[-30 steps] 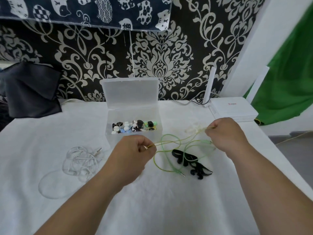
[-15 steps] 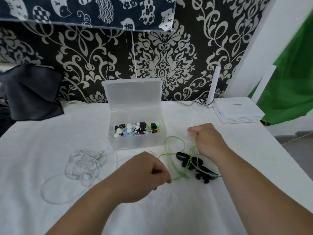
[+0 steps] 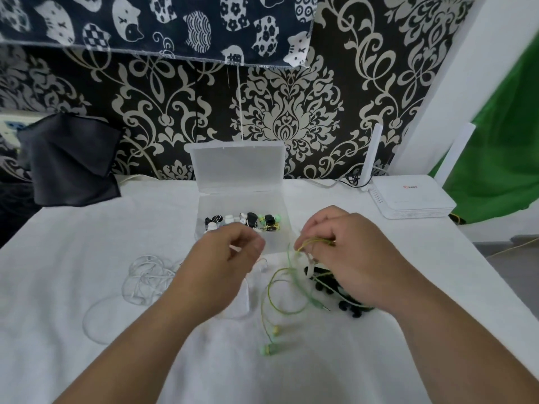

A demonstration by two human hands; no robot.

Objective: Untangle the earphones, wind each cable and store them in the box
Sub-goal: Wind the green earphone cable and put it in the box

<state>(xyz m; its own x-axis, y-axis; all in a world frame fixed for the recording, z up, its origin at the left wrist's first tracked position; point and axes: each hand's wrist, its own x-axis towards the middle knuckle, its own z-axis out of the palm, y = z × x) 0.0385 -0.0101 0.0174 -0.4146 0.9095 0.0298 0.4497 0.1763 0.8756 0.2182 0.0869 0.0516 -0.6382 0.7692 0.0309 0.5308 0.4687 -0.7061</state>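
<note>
On a white-clothed table [image 3: 87, 228], green earphones [image 3: 280, 290] are pinched by the right hand [image 3: 350, 258].
Whether anything is held by the curled left hand [image 3: 221, 263] cannot be told; the open box [image 3: 237, 167] is set far centre, a router [image 3: 408, 196] by the far right edge.

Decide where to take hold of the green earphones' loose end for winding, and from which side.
Pinch the green cable just behind the two earbuds, coming down from the near side: that end lies free on the cloth, while the right hand pinches the upper loops.
</note>
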